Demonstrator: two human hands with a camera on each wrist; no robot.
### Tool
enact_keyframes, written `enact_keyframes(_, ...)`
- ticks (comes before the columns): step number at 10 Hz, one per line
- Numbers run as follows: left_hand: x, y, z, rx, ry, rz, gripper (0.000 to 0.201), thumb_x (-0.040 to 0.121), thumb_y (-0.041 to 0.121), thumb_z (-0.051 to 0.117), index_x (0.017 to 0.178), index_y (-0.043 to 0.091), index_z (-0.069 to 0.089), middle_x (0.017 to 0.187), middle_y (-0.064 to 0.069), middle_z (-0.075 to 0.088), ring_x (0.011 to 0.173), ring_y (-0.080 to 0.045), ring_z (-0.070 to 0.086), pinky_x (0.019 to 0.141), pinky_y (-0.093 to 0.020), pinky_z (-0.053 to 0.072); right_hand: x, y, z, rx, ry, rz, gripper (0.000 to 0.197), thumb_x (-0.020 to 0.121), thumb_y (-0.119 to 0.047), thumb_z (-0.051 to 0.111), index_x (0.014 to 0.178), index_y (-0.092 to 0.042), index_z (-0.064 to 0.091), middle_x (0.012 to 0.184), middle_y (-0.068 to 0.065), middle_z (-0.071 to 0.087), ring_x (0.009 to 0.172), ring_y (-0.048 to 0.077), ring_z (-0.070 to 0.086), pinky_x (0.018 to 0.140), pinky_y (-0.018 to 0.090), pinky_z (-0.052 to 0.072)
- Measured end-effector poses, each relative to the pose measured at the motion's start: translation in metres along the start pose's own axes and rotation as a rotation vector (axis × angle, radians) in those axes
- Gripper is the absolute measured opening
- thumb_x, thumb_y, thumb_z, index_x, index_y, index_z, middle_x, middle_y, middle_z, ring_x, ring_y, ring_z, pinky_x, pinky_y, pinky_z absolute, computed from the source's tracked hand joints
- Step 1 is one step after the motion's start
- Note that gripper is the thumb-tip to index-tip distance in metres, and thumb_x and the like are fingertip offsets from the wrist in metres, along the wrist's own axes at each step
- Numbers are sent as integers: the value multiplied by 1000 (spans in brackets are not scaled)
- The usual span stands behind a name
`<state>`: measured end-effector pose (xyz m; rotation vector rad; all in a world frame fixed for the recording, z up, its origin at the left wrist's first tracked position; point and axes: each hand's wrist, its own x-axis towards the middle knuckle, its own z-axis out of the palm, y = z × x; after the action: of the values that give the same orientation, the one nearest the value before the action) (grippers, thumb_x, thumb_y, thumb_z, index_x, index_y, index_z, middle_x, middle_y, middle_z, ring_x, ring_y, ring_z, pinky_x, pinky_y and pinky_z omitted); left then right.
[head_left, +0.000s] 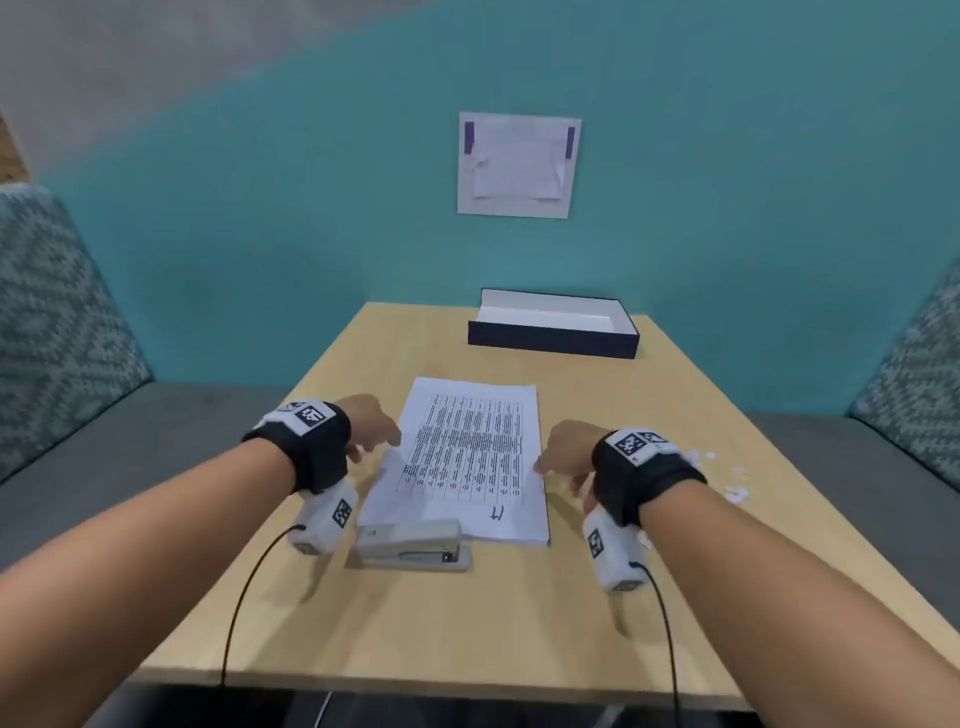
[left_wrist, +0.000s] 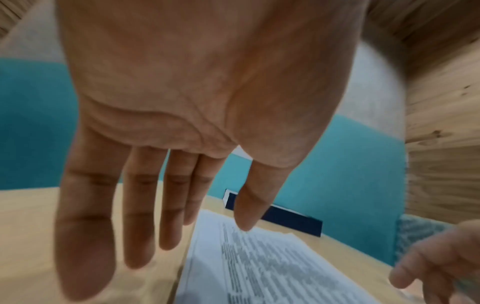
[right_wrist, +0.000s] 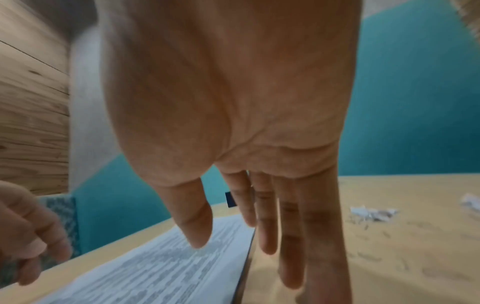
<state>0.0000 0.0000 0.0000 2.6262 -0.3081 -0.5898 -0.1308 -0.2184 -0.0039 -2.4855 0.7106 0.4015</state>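
My left hand (head_left: 371, 423) and right hand (head_left: 569, 452) hovered just beside the long edges of the paper stack (head_left: 467, 457), fingers straight and loose, gripping nothing. The stack lay flat mid-desk (head_left: 467, 623), with the stapler (head_left: 413, 543) at its near edge.

Paper stack (head_left: 467, 457): handwritten "17" near edge; printed table illegible.
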Motion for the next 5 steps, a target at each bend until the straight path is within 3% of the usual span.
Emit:
enact_keyframes(1,16,4,12,54,-53,-51,11,95,16,53,99,6,56,98,-15,62,76,-29,54,65,-30,46,20,-2,3,-14,-29,7,16,99,-21,54,104,-6,54,86,7,55,78,25,52,66,30,42)
enact_keyframes(2,25,12,18,-29,-68,-84,13,92,8,45,95,2,56,79,-14,56,60,-27,52,63,-30,40,37,-9,9,187,-84,44,18,93,-18,62,105,-9,53,93,7,58,78,24,58,74,33,54)
enact_keyframes(3,29,20,14,-2,-103,-95,23,97,7,46,115,-3,56,84,-21,61,72,-35,62,63,-28,39,44,-16,10,199,-90,80,18,94,-21,59,106,-9,51,92,7,56,71,19,54,87,36,53)
enact_keyframes(4,30,28,10,61,-162,-81,10,101,7,48,109,3,50,96,-17,50,84,-29,47,63,-30,39,53,-18,12,133,-69,78,20,100,-25,50,104,-5,50,74,5,47,63,18,47,88,35,49)
enact_keyframes(5,46,30,15,99,-138,-77,33,99,12,54,129,-3,59,122,-13,57,98,-25,48,76,-28,41,68,-14,20,239,-84,75,9,91,-18,61,94,-12,55,91,7,56,77,25,57,91,40,56)
